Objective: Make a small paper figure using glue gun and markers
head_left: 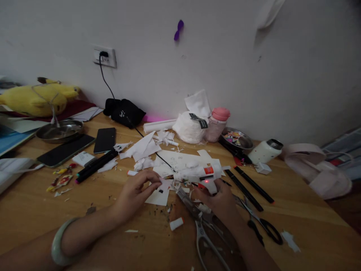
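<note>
At counter (pixel 296 222) centre: right hand (pixel 222 199) grip wrapped round white plastic glue gun (pixel 199 174) handle, rigid, light, probably hot-tipped; left hand (pixel 135 192) grip narrow, pinching flimsy white paper scrap (pixel 158 196).

Your forearms are bare, without sleeves; your left wrist carries one thick, pale green bangle (pixel 60 244).

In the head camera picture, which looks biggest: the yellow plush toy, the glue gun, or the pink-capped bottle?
1. Yellow plush toy
2. Glue gun
3. Pink-capped bottle
The last two look close, and the gun sits nearer the camera.
</note>
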